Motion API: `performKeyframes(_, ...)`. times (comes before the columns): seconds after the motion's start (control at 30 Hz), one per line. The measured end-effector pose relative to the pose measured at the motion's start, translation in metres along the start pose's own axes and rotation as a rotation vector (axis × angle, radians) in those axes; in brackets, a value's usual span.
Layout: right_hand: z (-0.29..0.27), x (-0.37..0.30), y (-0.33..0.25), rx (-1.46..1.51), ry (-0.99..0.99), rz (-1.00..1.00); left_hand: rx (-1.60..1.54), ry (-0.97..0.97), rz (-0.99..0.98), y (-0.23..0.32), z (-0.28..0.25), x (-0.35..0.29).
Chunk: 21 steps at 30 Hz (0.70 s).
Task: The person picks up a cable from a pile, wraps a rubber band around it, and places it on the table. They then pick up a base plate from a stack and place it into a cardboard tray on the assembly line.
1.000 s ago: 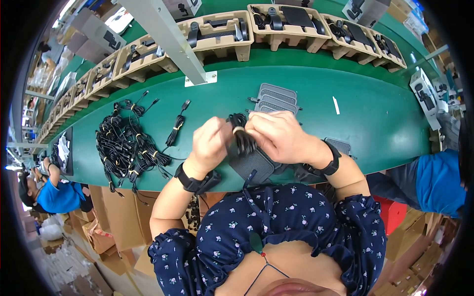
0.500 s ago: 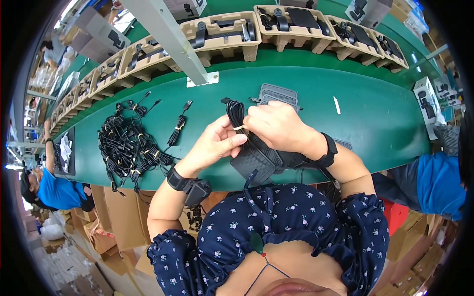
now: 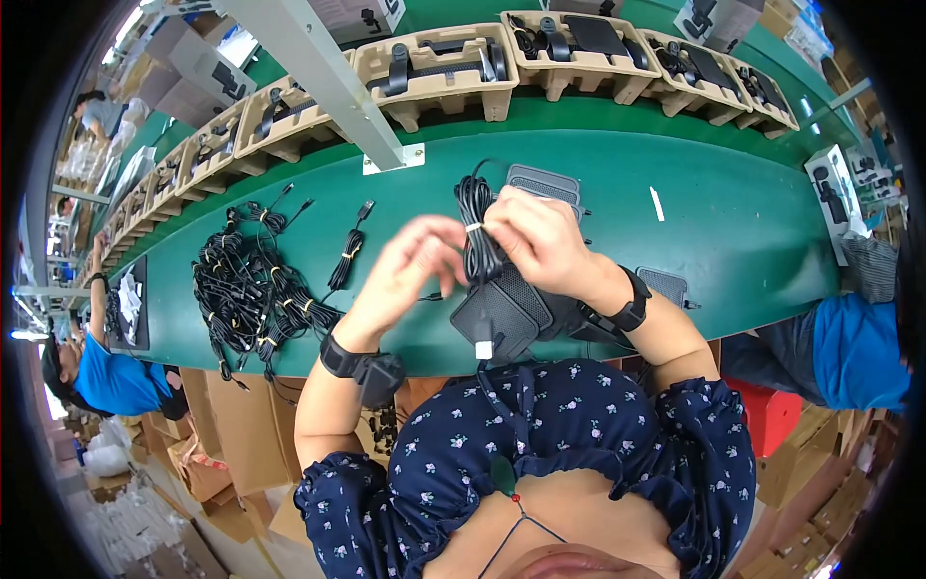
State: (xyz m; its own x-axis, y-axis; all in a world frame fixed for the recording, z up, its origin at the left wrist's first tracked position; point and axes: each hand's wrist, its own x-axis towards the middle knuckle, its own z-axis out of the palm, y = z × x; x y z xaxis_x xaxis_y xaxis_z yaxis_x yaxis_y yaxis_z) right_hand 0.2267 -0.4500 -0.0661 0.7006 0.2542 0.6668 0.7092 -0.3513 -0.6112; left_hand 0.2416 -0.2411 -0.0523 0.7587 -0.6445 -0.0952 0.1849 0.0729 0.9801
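Observation:
A coiled black cable (image 3: 477, 256), bound at its middle by a pale tie, hangs upright over the green table with its light plug end downward. My right hand (image 3: 542, 236) pinches it near the tie. My left hand (image 3: 415, 265), blurred by motion, is just left of the coil with its fingers loosely apart and nothing visible in them. Under and behind the hands lie dark textured flat pads (image 3: 502, 318) and a grey one (image 3: 543, 180), partly covered by my right hand.
To the left lies a heap of tied black cables (image 3: 241, 289), with one separate cable bundle (image 3: 349, 253) beside it. A metal post (image 3: 328, 87) rises from the table. Moulded trays (image 3: 439, 82) with black parts line the back. A white strip (image 3: 657, 204) lies right. Co-workers are at both sides.
My left hand has drawn away leftward from the cable. The coil now hangs lower and more upright, its plug end showing, while my right hand keeps hold of it.

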Motion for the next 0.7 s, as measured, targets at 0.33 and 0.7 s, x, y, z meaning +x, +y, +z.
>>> performKeyframes(0.33,0.01,-0.009,-0.01,0.384,-0.138,0.295,0.657,0.147,0.404,0.007,0.012,0.004)
performKeyframes(0.7,0.002,-0.01,0.003,0.517,-0.174,0.574,1.523,0.087,0.901,0.028,-0.008,-0.001)
